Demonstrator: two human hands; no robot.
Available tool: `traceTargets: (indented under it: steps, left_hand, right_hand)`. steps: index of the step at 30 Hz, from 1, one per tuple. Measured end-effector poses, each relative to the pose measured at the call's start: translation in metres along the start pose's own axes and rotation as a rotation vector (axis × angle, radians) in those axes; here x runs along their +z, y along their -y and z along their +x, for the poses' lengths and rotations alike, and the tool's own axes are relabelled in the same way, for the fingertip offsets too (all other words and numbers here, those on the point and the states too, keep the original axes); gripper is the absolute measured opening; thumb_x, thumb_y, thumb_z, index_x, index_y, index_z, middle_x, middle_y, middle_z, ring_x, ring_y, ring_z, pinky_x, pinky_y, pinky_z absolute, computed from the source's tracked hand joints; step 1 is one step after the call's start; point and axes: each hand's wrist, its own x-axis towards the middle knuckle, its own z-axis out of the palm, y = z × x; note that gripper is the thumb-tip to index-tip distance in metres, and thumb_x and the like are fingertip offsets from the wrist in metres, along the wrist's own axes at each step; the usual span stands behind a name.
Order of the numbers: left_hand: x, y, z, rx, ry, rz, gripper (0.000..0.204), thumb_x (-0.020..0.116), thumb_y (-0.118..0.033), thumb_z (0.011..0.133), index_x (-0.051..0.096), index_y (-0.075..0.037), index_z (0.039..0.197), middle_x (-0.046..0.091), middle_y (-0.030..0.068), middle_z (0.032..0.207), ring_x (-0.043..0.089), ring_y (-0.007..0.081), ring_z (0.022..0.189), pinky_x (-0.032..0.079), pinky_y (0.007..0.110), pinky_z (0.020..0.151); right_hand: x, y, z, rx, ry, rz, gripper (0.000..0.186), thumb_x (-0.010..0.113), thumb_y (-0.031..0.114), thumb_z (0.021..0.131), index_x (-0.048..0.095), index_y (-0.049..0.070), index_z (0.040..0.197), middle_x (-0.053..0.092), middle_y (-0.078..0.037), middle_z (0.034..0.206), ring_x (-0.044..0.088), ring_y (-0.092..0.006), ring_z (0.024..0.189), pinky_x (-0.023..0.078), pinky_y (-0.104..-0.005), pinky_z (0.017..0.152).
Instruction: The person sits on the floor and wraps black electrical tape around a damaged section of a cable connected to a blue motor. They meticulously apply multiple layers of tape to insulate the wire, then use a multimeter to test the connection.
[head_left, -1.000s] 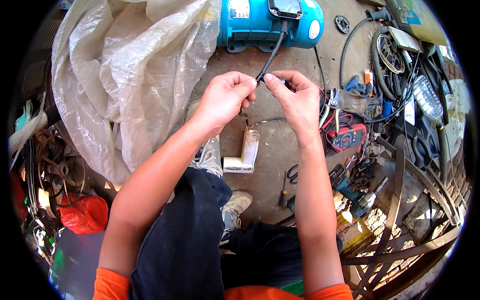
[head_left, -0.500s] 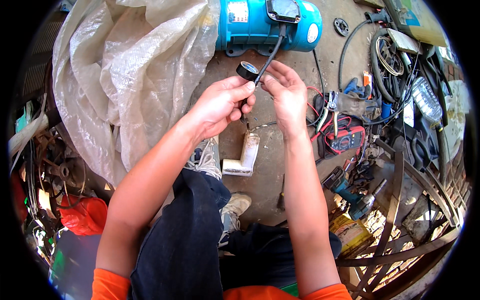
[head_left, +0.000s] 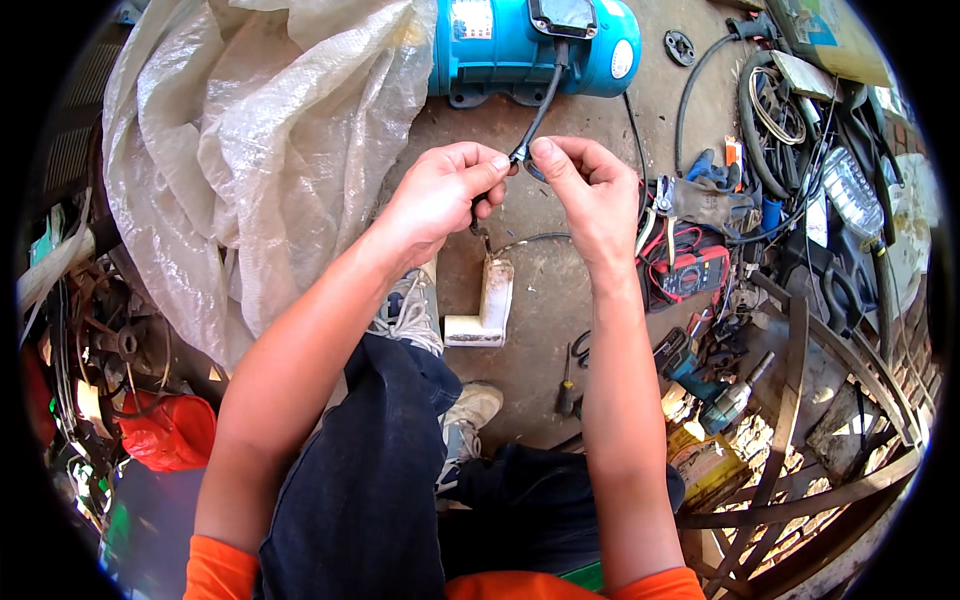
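**Hands Closed on the Motor Cable**

Since half a second earlier, both hands had been raised slightly toward the motor, and the black tape roll seen above the left thumb was no longer visible. The left hand [head_left: 440, 195] was curled narrowly, its thumb and forefinger pinched on the thin black rubber cable [head_left: 540, 110]. The right hand [head_left: 590, 195] was likewise closed, its fingertips [head_left: 543, 150] pressed against the same cable end, just opposite the left thumb. The two hands were almost touching at that point. Whether anything else was held inside the left palm could not be told.

The cable was seen running up from the pinched end to the black terminal box on top of the blue cylindrical electric motor [head_left: 520, 50], which lay on the bare concrete floor [head_left: 550, 290] just beyond the hands.

Below the hands, a white L-shaped plastic pipe elbow [head_left: 483, 310] was lying on the floor, beside a grey laced shoe [head_left: 410, 310]. A large crumpled white woven sack [head_left: 260, 150] was spread to the left of the motor. To the right of the right wrist, a red handheld multimeter [head_left: 690, 270] and a grey work glove [head_left: 710, 200] were lying among loose wires. A black-handled screwdriver [head_left: 566, 385] was resting near the right forearm.
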Motion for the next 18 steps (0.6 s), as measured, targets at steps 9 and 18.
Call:
traceTargets:
  steps: [9,18]
  left_hand:
    - [0.000,0.003,0.001,-0.101,0.116,-0.294,0.017,0.054,-0.020,0.098,0.060,-0.004,0.100,0.054,-0.0022,0.075,0.046,0.0052,0.062,0.029,0.016,0.044]
    - [0.007,0.000,0.000,-0.104,0.080,-0.236,0.020,0.056,-0.018,0.097,0.054,-0.005,0.112,0.057,0.0005,0.079,0.049,0.0072,0.064,0.032,0.019,0.047]
  right_hand:
    - [0.016,-0.054,0.008,0.083,0.061,0.361,0.020,0.066,0.014,0.090,0.068,-0.003,0.102,0.068,-0.003,0.083,0.058,-0.0077,0.071,0.046,-0.0220,0.064]
    - [0.015,-0.041,0.020,-0.013,-0.170,0.054,0.035,0.064,0.009,0.089,0.057,-0.003,0.122,0.067,-0.010,0.109,0.063,-0.0133,0.085,0.051,-0.0261,0.073]
